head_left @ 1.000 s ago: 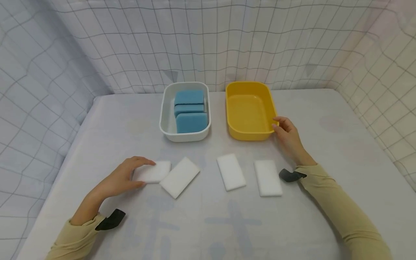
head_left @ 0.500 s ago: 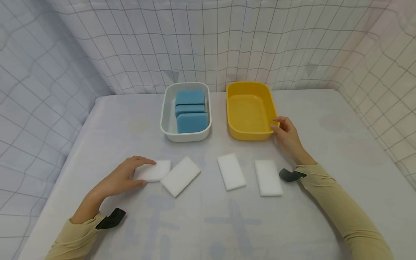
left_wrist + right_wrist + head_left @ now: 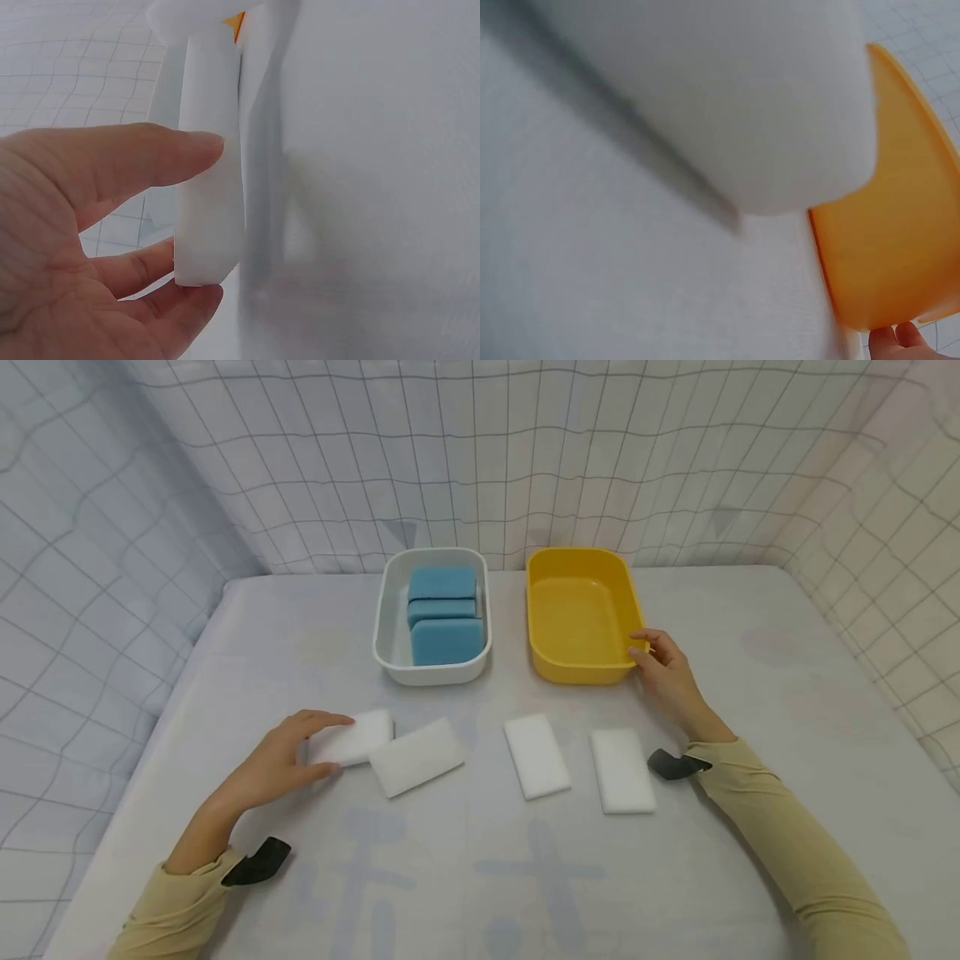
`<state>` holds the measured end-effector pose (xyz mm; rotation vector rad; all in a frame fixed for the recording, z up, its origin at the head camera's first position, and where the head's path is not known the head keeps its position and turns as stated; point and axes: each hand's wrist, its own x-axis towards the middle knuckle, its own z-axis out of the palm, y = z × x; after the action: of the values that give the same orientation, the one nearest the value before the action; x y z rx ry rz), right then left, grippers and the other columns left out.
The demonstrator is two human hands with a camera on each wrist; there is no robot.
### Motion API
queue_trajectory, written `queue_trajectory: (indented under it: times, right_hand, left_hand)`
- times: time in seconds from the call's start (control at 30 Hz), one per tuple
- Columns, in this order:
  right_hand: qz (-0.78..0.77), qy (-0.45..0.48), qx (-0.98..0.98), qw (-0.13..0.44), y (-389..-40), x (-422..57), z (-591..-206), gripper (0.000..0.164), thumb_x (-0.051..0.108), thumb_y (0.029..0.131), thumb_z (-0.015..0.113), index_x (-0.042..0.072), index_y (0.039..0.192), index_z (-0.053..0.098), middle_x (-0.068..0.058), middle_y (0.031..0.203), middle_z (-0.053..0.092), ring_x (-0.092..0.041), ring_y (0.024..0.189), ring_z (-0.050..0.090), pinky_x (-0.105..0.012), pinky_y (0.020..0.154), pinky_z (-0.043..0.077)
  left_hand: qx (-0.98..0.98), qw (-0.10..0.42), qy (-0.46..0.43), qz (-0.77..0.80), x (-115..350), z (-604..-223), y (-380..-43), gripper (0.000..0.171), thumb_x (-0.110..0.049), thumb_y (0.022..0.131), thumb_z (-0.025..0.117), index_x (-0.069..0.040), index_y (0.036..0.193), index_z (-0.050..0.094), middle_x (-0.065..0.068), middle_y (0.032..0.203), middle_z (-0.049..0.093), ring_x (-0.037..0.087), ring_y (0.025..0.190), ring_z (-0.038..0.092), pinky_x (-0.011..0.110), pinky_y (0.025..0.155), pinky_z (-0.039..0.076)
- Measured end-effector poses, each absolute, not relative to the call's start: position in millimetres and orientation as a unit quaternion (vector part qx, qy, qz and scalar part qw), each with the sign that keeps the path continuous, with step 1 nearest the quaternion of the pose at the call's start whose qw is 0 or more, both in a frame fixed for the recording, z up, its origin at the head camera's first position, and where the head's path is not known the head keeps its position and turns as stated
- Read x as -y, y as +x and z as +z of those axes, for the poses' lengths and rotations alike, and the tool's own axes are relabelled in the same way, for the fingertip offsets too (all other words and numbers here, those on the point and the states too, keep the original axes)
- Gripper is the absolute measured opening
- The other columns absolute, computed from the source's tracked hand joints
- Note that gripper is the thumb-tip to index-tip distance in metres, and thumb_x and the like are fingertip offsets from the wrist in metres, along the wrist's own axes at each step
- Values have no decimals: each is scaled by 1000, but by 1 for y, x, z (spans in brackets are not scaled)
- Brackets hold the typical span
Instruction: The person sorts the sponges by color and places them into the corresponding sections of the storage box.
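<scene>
My left hand pinches a white sponge block at the left of the table. In the left wrist view its thumb lies on one long side of that sponge, with fingers at the other side and the end. A second white sponge sits slanted against its right end. Over on the right, my right hand holds the near right corner of a yellow tub, thumb and fingers at the rim. Only two fingertips of it show below the tub in the right wrist view.
Two more white sponges, one tilted and one nearly straight, lie in front of the yellow tub. Left of the tub stands a white tub holding blue sponges. A gridded cloth hangs behind the table.
The left hand and its sponge have shifted slightly away from the body, the sponge tilting up at its right end. The neighbouring sponge has turned to lie flatter across. The right hand stays at the tub.
</scene>
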<state>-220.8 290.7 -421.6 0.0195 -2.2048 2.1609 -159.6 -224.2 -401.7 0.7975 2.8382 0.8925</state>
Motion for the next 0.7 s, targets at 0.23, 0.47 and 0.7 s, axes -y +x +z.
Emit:
queue_trajectory:
  times: [0.23,0.47,0.7]
  right_hand:
    - [704,4,710,24,-220,-290,-421,16,15,95,54,20,110,53,6,100,40,-8,81,38,-11,64,36]
    - [705,3,709,24,-220,-289,-420,15,14,95,54,22,108,53,6,100,40,-6,82,39,-11,66,36]
    - [703,4,710,22,-220,-288,-419,15,14,95,54,21,109,53,6,102,40,-7,85,39,-11,69,37]
  left_hand:
    - [-917,-5,260,303,226,-396,-159,55,-2,77,72,-11,127,52,15,126,53,32,117,45,51,89,40]
    - [-915,-45,251,312,224,-393,-160,56,1,77,71,-8,129,52,18,124,50,35,116,44,54,88,39]
    - [-916,-60,241,314,222,-392,-159,57,3,75,73,-6,128,53,19,122,48,36,114,45,54,86,40]
